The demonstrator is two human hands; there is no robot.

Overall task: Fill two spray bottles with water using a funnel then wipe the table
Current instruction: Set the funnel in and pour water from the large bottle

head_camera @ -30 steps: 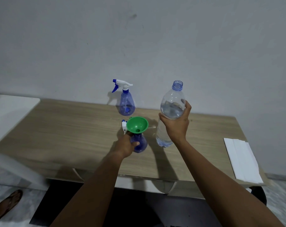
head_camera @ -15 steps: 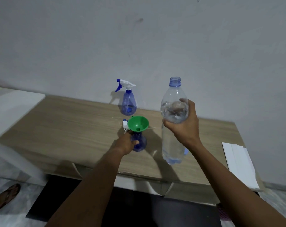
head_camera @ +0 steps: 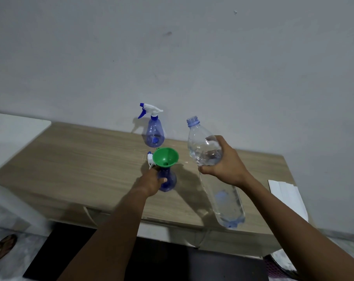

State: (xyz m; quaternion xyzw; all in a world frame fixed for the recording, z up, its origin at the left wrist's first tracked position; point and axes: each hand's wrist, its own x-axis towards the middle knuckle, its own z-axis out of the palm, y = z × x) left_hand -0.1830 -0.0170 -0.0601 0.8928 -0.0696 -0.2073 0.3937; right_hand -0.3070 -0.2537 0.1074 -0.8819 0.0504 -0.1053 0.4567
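Holding tilted water bottle [head_camera: 228, 203], funnel [head_camera: 165, 158] in sprayer [head_camera: 169, 181]

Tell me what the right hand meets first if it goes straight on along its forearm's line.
Probably the grey wall: the right hand, gripping the clear plastic water bottle, points forward-left, passing above the green plastic funnel and right of the capped blue spray bottle. Depth is unclear.

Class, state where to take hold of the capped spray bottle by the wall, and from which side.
Probably the neck of the spray bottle, under its trigger head, from the near side: it stands upright, tapering upward, with the wall behind.
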